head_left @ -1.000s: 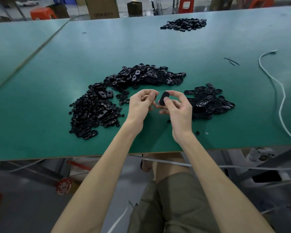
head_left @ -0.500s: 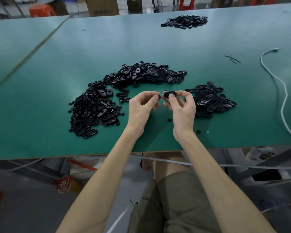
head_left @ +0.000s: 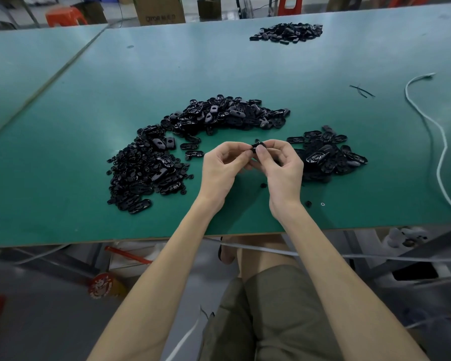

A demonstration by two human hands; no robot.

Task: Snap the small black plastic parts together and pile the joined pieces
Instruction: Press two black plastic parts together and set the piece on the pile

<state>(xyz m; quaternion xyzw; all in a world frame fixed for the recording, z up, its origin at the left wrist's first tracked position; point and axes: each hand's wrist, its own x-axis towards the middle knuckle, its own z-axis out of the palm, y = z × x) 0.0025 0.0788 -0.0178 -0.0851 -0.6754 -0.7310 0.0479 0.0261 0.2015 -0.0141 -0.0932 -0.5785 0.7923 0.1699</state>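
Note:
Both hands meet above the middle of the green table. My left hand and my right hand pinch one small black plastic part between their fingertips, held flat and edge-on to the camera. A long curved heap of loose black parts lies to the left and behind the hands. To the right sits a smaller pile of black pieces. Whether the held part is one piece or two joined ones cannot be told.
A third heap of black parts lies at the table's far side. A white cord snakes along the right edge. Stray bits lie under the hands, and a small ring near the front edge. Boxes and stools stand beyond the table.
The black part, held upright by my right hand a second ago, has been turned flat and raised slightly. My left fingertips have closed in and now pinch it too.

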